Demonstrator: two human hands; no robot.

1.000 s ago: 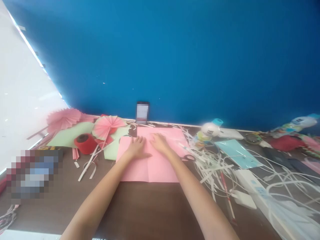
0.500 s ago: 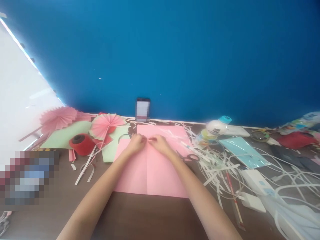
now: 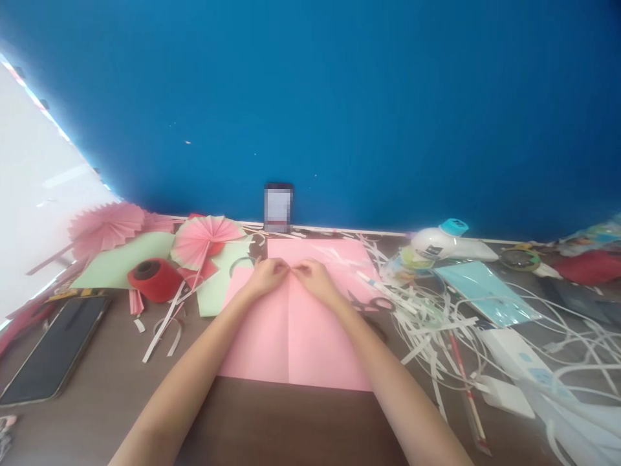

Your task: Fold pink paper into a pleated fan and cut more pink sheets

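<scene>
A pink sheet of paper [image 3: 286, 336] lies flat before me, with a crease running down its middle. At the far end of that crease my left hand [image 3: 268, 274] and my right hand [image 3: 314, 277] meet, their fingertips almost touching. Both hands are closed in a pinch at the sheet's far edge; the exact grip is too small to see clearly. Beyond them lies a second pink sheet [image 3: 330, 248], partly covered. Scissors [image 3: 381, 303] rest to the right of my right forearm.
Left are pleated pink paper fans [image 3: 208, 241], green paper [image 3: 123, 259], a red and black roll [image 3: 154, 279] and a phone [image 3: 53, 349]. Right are paper strips [image 3: 422, 330], a glue bottle [image 3: 439, 243], a blue packet [image 3: 488, 291] and a power strip [image 3: 514, 356]. A blue partition [image 3: 339, 116] stands behind.
My fingertips have come slightly closer together at the crease. The camera view has shifted a little, so things at the sides sit farther outward.
</scene>
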